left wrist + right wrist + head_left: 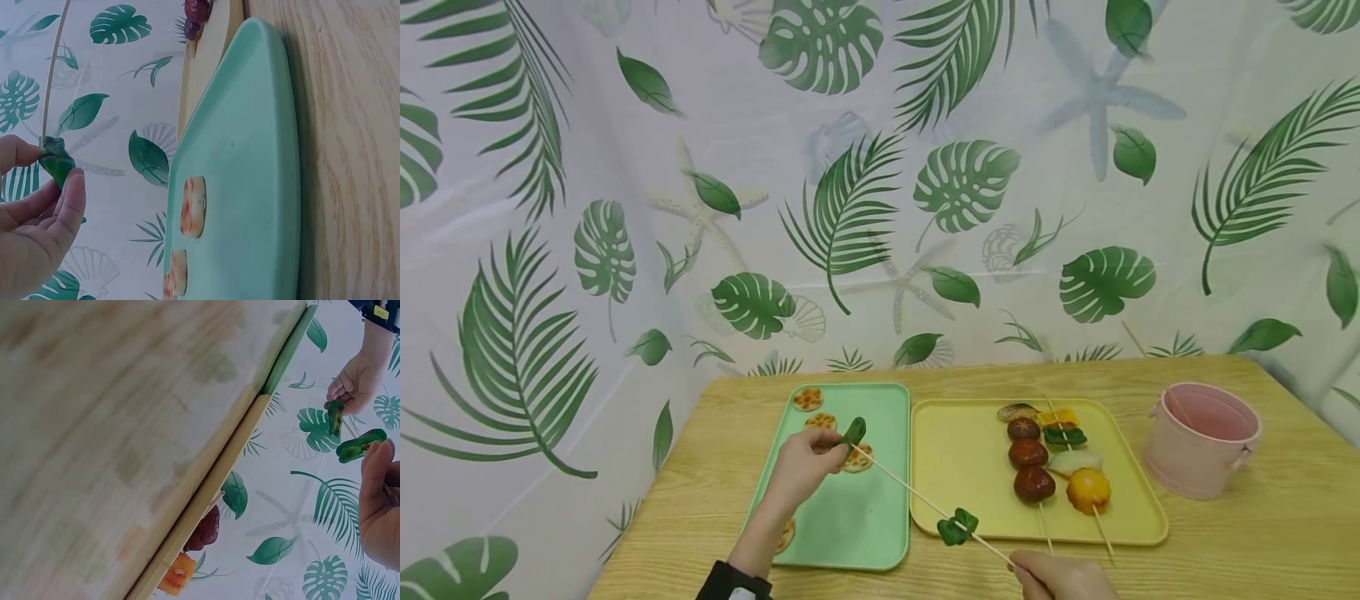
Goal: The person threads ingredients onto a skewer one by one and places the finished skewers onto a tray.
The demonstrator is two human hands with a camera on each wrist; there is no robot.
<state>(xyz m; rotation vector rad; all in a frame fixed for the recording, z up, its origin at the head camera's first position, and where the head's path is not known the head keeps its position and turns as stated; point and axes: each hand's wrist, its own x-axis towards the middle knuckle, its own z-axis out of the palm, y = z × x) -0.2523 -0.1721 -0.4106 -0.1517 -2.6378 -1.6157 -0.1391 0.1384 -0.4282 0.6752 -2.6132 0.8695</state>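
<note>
Above the green tray, my left hand pinches a green pepper piece at the far tip of a wooden skewer. In the left wrist view, thumb and fingers hold this pepper piece, and the skewer's end meets it. My right hand grips the skewer near its other end, in front of the yellow tray. A second green pepper piece is threaded on the skewer, a little ahead of the right fingers. Both pepper pieces also show in the right wrist view.
Several small pizza-like rounds lie on the green tray. On the yellow tray rest a skewer of brown mushroom-like pieces and one with mixed pieces, including yellow corn. A pink bucket with a stick inside stands at right.
</note>
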